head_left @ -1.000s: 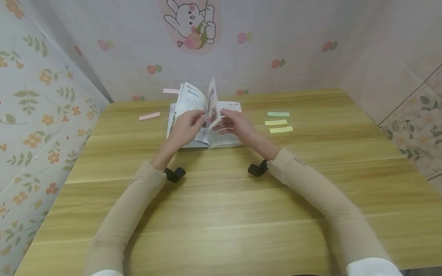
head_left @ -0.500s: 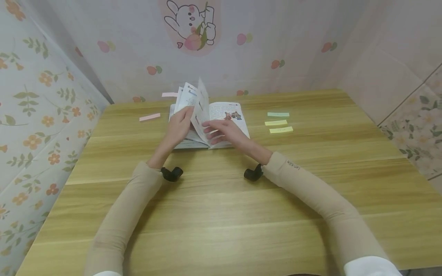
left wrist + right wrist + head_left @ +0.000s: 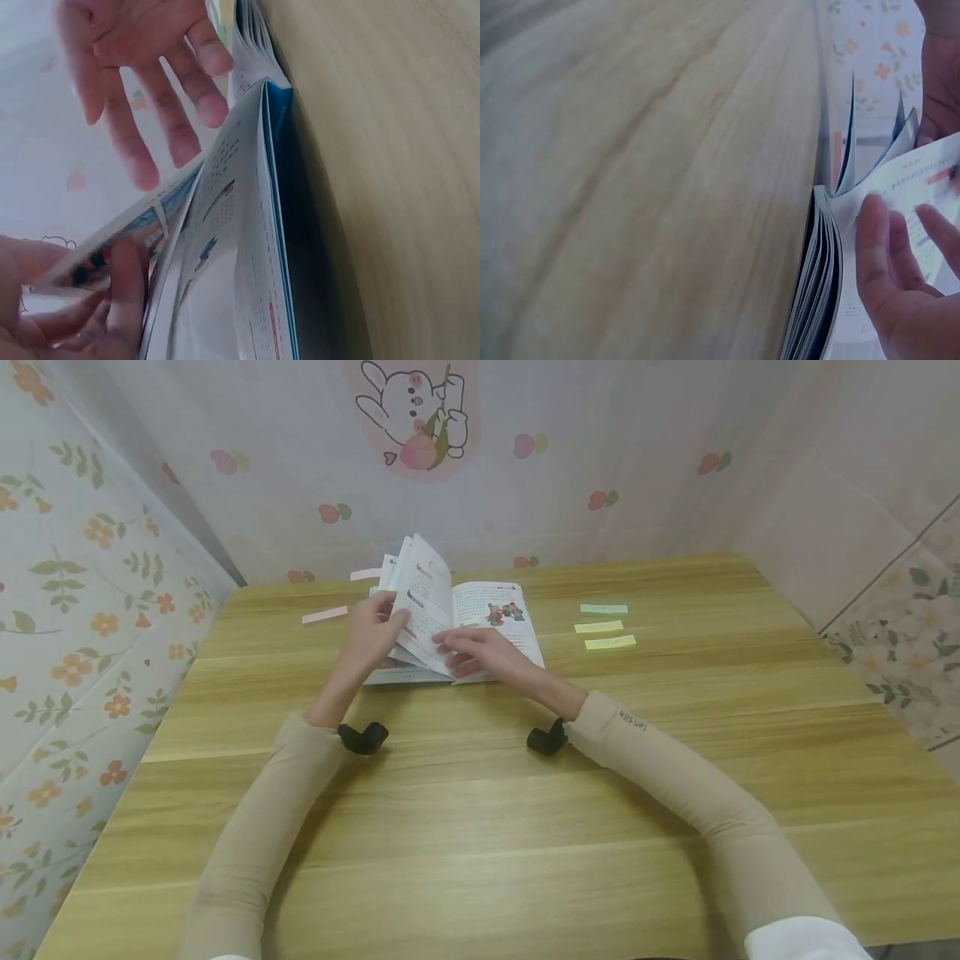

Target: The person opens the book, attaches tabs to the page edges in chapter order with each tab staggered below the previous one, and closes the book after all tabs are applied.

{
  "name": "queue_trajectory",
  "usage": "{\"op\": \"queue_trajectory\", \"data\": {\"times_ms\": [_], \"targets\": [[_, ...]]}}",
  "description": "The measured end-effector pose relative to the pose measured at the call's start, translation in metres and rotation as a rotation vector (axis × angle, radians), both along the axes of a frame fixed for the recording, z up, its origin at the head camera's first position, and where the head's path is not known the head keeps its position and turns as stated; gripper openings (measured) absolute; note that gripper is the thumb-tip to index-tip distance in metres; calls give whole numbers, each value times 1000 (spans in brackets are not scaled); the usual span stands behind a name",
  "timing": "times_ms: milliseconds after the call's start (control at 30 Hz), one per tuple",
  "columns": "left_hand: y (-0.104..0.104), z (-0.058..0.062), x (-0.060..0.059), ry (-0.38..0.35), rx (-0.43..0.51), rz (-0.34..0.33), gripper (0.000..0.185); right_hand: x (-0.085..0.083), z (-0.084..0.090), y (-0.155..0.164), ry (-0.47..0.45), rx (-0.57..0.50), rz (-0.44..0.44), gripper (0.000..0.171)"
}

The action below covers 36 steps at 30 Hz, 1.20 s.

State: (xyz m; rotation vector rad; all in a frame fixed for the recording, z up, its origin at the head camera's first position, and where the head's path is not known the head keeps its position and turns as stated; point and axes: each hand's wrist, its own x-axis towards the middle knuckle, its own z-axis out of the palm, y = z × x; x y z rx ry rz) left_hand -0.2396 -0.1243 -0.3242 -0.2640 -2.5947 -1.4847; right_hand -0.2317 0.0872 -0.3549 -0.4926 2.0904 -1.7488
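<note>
An open book [image 3: 491, 602] with printed text and small colour pictures lies at the far middle of the table. My left hand [image 3: 367, 631] pinches the outer edge of a raised page [image 3: 426, 589], thumb on its near face; the left wrist view shows curled fingers [image 3: 127, 285] behind the sheet. My right hand [image 3: 491, 656] is over the lower part of the book by the spine, its fingers [image 3: 874, 232] loosely extended at the page. A pink paper strip [image 3: 365, 574] sticks out past the book's left pages.
A second pink strip [image 3: 324, 615] lies left of the book on the wooden table [image 3: 465, 827]. To the right lie a green strip [image 3: 603, 609] and two yellow strips [image 3: 610, 642]. A patterned curtain [image 3: 570, 485] hangs behind the table.
The raised page has swung from upright over to the left, with my left hand drawing back leftward. My right hand has left the page's outer edge and come down near the spine.
</note>
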Motion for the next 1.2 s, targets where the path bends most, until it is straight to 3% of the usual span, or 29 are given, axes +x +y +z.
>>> {"op": "queue_trajectory", "data": {"times_ms": [267,567,733,833,933,1100,1200], "targets": [[-9,-1,3,-29,-131,107,46,1,2,2,224,273,-18,35],[-10,-1,8,-19,-220,137,61,0,1,2,280,416,60,39],[-9,-3,6,-71,-368,131,69,-1,2,1,318,488,116,43],[-7,-5,3,-103,-525,49,68,-1,2,1,328,544,139,47],[-5,-8,1,-117,-635,-112,67,-1,3,2,336,576,162,51],[-4,-17,0,-125,-638,-385,63,-2,3,2,364,594,218,50],[-1,-21,0,-145,-657,-452,63,-4,3,2,394,611,247,49]]}}
